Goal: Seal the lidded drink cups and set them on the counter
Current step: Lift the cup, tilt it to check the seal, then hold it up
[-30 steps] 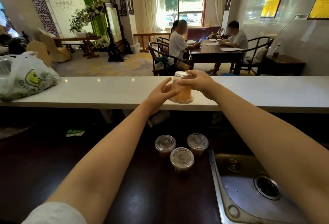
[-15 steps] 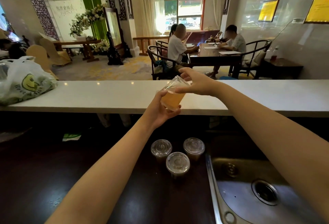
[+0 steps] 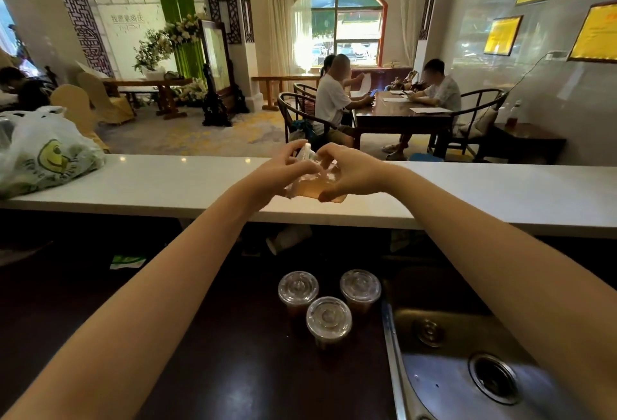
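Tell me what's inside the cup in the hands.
Amber drink shows low in the cup. The left hand and right hand wrap it, hiding the fill level.

Drink cups, total four: one amber cup (image 3: 314,186) gripped between my left hand (image 3: 283,171) and right hand (image 3: 350,176), three lidded cups (image 3: 329,318) on the worktop (image 3: 233,353). Plastic bag (image 3: 43,152): one. Sink (image 3: 434,373): one.

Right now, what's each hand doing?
Left hand: grips the clear plastic cup of amber drink.
Right hand: grips that same cup.
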